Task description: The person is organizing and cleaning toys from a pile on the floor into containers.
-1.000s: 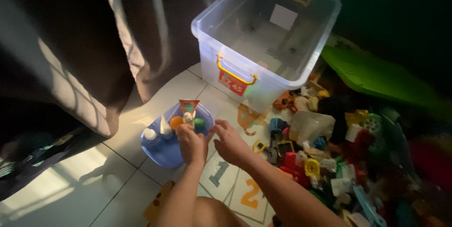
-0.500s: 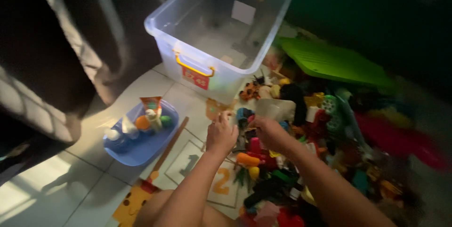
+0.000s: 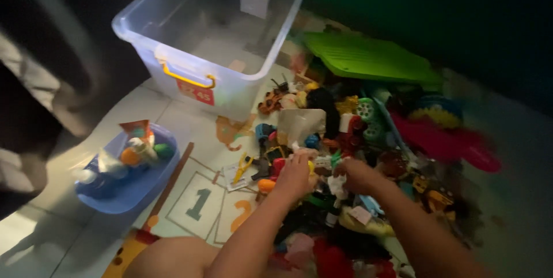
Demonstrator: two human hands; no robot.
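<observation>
Toys [image 3: 345,140] lie heaped on the floor — bright, mixed plastic. Blue tub [image 3: 135,188] holds bottles; clear bin [image 3: 173,42] looks nearly bare. Left hand [image 3: 295,175] and right hand [image 3: 356,175] dig in the heap — grips unclear.

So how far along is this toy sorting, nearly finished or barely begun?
Barely begun, it seems. Done: a few small items sit in the blue basin. In hand: the left hand and right hand are both down in the toy pile; what they grip is unclear. Left: most toys lie on the floor, and the clear bin looks almost empty.
</observation>
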